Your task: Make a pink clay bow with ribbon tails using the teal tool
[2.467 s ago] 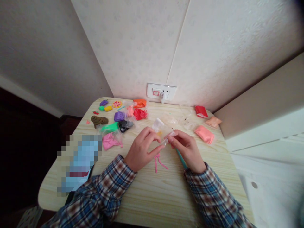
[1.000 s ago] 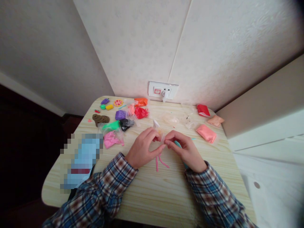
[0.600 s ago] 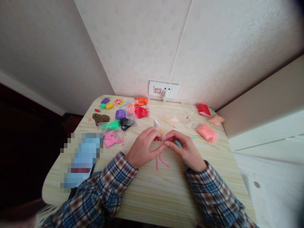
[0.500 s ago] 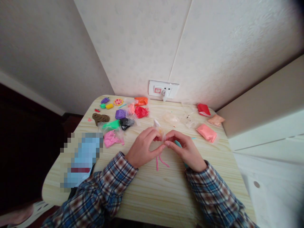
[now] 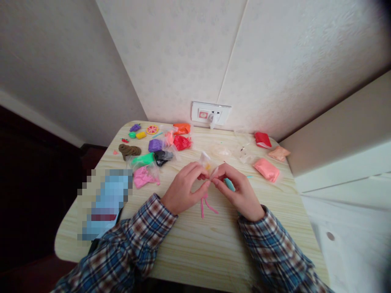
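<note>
My left hand (image 5: 182,188) and my right hand (image 5: 237,189) meet above the middle of the wooden table (image 5: 195,244). Both pinch a small clear plastic bag (image 5: 206,162) with a bit of yellow-orange clay inside; the bag sticks up between the fingertips. Thin pink clay strips (image 5: 206,204) lie on the table right under the hands. A teal tool (image 5: 229,184) lies partly under my right hand.
Bags of clay lie at the back left: purple (image 5: 155,145), red (image 5: 182,143), orange (image 5: 181,128), green (image 5: 142,159), black (image 5: 163,156), pink (image 5: 143,176). Salmon (image 5: 265,169), red (image 5: 262,139) and peach (image 5: 278,153) packs lie right. A brown clay coil (image 5: 128,150) and a wall socket (image 5: 210,113) are behind.
The hands have drawn the small bag upright and closer together since 2.5 s ago; over the last half second the fingertips shifted slightly and the bag's top opened out a little.
</note>
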